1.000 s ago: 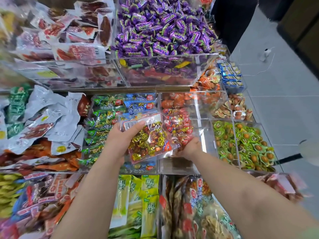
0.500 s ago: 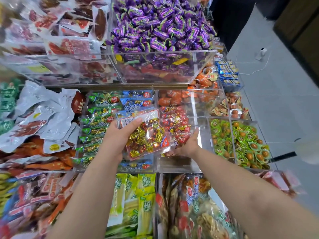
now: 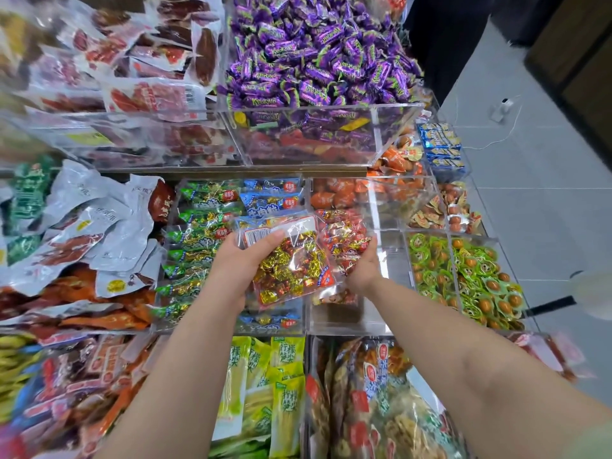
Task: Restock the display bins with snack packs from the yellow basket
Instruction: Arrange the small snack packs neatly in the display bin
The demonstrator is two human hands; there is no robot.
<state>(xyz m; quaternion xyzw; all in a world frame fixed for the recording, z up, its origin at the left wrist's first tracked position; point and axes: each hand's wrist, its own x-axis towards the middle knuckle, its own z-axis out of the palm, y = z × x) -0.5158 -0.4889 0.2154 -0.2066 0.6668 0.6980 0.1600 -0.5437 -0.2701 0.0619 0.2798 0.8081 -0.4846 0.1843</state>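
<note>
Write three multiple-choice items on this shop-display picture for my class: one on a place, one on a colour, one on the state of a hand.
1. Where do the purple-wrapped sweets lie?
A. On the upper tier of the display
B. On the floor tiles
C. In the nearest row

2. The sweets in the clear bag are mostly wrapped in:
A. Blue
B. Purple
C. Gold

3. The left hand:
A. Lies flat on the floor
B. Grips the clear bag
C. Hangs empty

Key
1 A: they pile up at the top of the view, above the row with the bag.
2 C: gold foil shows through the clear film.
3 B: its thumb presses over the bag's label end.
</note>
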